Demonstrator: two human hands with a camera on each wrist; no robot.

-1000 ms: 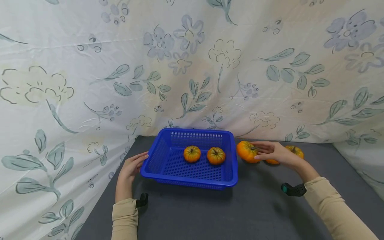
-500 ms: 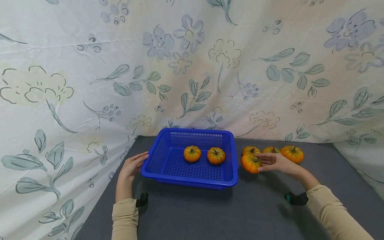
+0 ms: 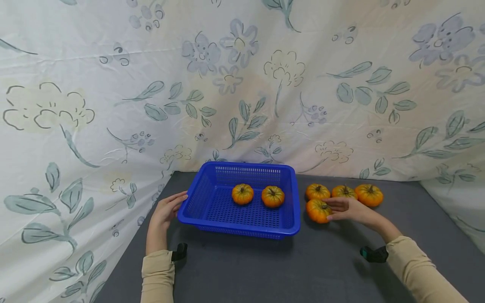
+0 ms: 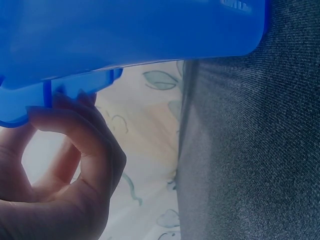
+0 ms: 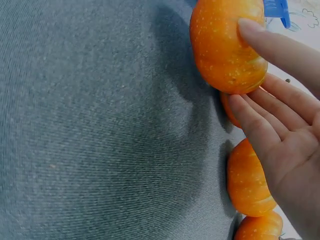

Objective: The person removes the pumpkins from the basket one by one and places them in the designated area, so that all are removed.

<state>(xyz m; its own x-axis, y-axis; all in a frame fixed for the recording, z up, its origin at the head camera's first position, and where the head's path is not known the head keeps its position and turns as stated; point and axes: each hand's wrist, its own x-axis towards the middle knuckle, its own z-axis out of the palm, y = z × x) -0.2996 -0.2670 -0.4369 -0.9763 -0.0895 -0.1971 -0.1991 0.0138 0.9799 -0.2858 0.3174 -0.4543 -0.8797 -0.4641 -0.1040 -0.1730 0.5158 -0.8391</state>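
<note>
1. The held pumpkin (image 3: 317, 211) sits over the table (image 3: 246, 269), just right of the basket (image 3: 242, 230) and outside it; whether it rests on the cloth or hangs barely above, I cannot tell.
2. Squat and round, it has no clear long axis (the stem is the better guide, tipped toward the right hand (image 3: 350, 210)).
3. That hand is by far the nearer one: it comes from the pumpkin's right, thumb on one side and fingertips on the other, pinching it. The basket's right wall lies on the side away from the palm, so a move that way would, I judge, have to clear the rim.
4. Behind the pumpkin, the near back pumpkin (image 3: 317, 191), middle back pumpkin (image 3: 345, 192) and end back pumpkin (image 3: 369, 195) form a row.
5. Inside the basket are the left inner pumpkin (image 3: 242, 194) and right inner pumpkin (image 3: 273, 197), slightly apart.
6. Across the basket, the left hand (image 3: 165, 209) grips its left rim with curled fingers.
</note>
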